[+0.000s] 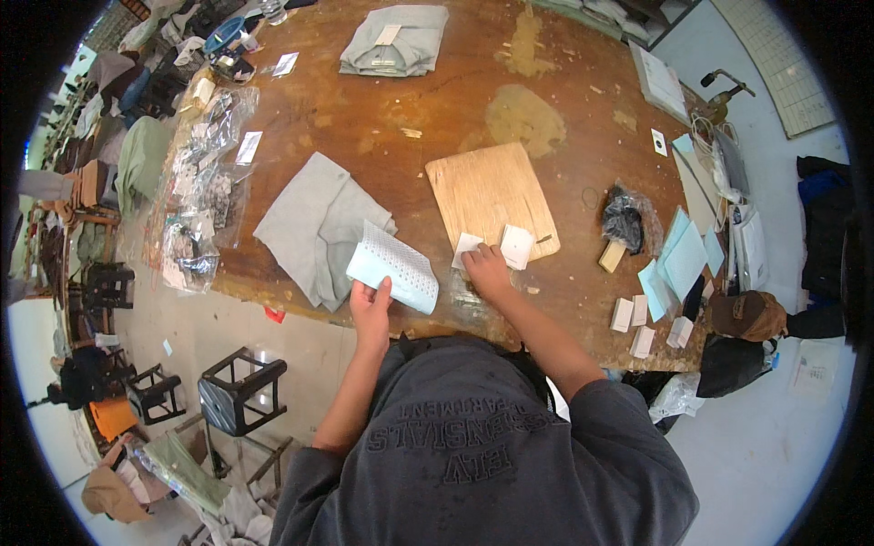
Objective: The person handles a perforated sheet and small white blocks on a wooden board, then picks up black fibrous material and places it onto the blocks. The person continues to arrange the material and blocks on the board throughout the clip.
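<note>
My left hand (370,314) grips a curved pale-blue sheet (393,266) covered in rows of small marks, thumb on its near edge. The sheet hangs over the near corner of a folded grey garment (314,227) on the table. My right hand (489,273) is closed at a small white card (467,244), fingertips at its right side; the fingertip contact is partly hidden. That card lies at the near edge of a light wooden board (492,187). Just right of it, a small stack of white cards (516,247) rests on the same board.
Another folded grey garment (396,41) lies at the table's far side. Clear plastic bags (205,191) line the left edge. To the right are blue sheets (681,255), small white card stacks (641,342), and a dark plastic bundle (628,218). Black stools (238,391) stand at lower left.
</note>
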A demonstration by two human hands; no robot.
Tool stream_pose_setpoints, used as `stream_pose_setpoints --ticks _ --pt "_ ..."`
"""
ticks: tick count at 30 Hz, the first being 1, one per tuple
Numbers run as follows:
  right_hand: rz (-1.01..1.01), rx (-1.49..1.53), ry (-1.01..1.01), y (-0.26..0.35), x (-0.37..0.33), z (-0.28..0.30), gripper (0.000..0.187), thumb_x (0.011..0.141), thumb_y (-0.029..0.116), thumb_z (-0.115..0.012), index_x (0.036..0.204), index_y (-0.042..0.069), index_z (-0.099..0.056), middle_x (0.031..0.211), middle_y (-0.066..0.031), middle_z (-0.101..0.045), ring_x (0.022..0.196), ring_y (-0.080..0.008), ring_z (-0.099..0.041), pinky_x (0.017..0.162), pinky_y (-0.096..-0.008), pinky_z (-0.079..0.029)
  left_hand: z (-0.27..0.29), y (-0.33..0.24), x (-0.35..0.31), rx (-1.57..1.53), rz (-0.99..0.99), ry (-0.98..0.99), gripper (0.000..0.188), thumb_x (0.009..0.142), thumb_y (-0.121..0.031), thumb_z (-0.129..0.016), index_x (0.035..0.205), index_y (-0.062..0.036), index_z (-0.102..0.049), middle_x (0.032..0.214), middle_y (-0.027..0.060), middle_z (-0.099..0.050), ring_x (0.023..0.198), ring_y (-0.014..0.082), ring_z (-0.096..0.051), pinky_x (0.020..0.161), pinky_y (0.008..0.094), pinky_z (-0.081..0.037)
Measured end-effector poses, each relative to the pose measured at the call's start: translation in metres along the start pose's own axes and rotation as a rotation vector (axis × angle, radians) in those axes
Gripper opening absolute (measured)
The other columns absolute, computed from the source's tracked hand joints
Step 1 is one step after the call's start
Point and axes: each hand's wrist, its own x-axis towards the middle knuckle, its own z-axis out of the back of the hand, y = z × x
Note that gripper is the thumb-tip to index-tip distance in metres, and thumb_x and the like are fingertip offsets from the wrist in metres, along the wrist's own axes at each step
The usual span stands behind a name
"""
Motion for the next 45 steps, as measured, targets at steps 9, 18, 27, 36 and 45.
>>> stream_pose_setpoints --ticks 9,18,27,36,45 --pt "-0.121 0.041 0.070 -0.005 -0.003 0.022 0.049 0.083 0.043 -0.062 0.121 0.012 -0.060 0.129 -0.0132 -0.049 0.116 -0.0286 -0.043 0.089 -0.0455 -0.035 -0.003 0.000 0.000 -0.022 0.026 0.019 0.037 0.093 -0.006 -0.057 0.128 -0.0027 -0.046 0.118 0.0065 -0.060 0.102 0.0130 -0.059 0.085 0.0281 -0.048" --pt "-0.155 0.142 0.062 -0.004 -0.007 0.016 0.035 0.085 0.036 -0.062 0.114 0.018 -0.066 0.130 -0.0140 -0.048 0.121 -0.0292 -0.041 0.093 -0.0470 -0.033 0.003 0.003 0.003 -0.008 0.005 0.015 0.036 0.094 -0.006 -0.056 0.128 -0.0033 -0.047 0.119 0.0067 -0.060 0.102 0.0133 -0.059 0.084 0.0290 -0.049" --pt "-0.187 0.159 -0.041 -0.009 -0.010 0.026 0.031 0.082 0.032 -0.066 0.110 0.018 -0.068 0.126 -0.0127 -0.053 0.119 -0.0293 -0.045 0.092 -0.0474 -0.033 -0.005 -0.001 0.000 0.001 0.072 0.033 0.032 0.095 -0.009 -0.055 0.125 -0.0020 -0.048 0.116 0.0071 -0.060 0.100 0.0141 -0.060 0.082 0.0294 -0.051" --pt "-0.384 0.088 -0.093 -0.055 -0.041 0.050 0.039 0.077 0.037 -0.070 0.110 0.016 -0.068 0.130 -0.0144 -0.050 0.120 -0.0312 -0.043 0.094 -0.0499 -0.033 -0.009 0.000 0.000 -0.128 0.102 0.001 0.044 0.094 -0.001 -0.049 0.136 -0.0072 -0.036 0.124 0.0096 -0.051 0.112 0.0186 -0.055 0.092 0.0364 -0.050" --pt "-0.189 0.612 -0.299 0.018 0.005 0.082 0.022 0.076 0.010 -0.069 0.097 0.004 -0.066 0.104 -0.0136 -0.065 0.098 -0.0328 -0.059 0.085 -0.0439 -0.044 -0.018 -0.007 -0.003 -0.164 0.071 0.057 0.054 0.094 0.000 -0.051 0.142 -0.0084 -0.028 0.132 0.0113 -0.047 0.117 0.0200 -0.051 0.096 0.0364 -0.046"
